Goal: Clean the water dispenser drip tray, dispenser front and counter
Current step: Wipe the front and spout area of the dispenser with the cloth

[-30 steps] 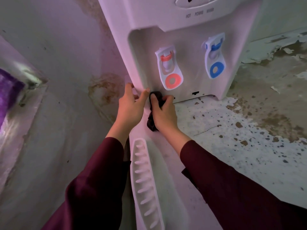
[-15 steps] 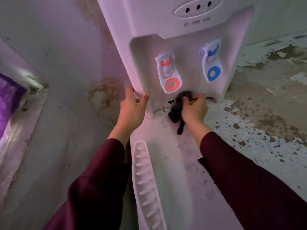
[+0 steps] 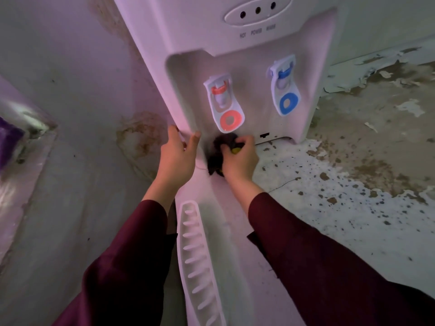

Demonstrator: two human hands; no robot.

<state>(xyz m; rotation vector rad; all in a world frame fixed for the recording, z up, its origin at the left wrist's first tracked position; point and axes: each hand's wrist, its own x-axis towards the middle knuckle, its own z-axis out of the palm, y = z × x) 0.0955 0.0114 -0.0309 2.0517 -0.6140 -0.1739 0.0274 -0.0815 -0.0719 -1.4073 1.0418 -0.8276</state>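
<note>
A white water dispenser (image 3: 235, 55) stands on the counter (image 3: 329, 220), with a red tap (image 3: 226, 107) and a blue tap (image 3: 286, 90) in its front recess. My left hand (image 3: 179, 156) grips the dispenser's lower left front corner. My right hand (image 3: 239, 158) is closed on a dark cloth (image 3: 220, 151) with a bit of yellow showing, pressed against the base of the recess just below the red tap. The white slotted drip tray (image 3: 197, 260) lies detached on the counter between my forearms.
The counter surface to the right is white with many brown chipped spots (image 3: 353, 175). A stained wall (image 3: 70, 78) is at the left, with a purple object (image 3: 9, 142) on a ledge at the far left. A small slot (image 3: 264, 135) shows at the dispenser's base.
My right hand swept the cloth right along the dispenser's base, then came back left under the red tap. My left hand stayed on the corner.
</note>
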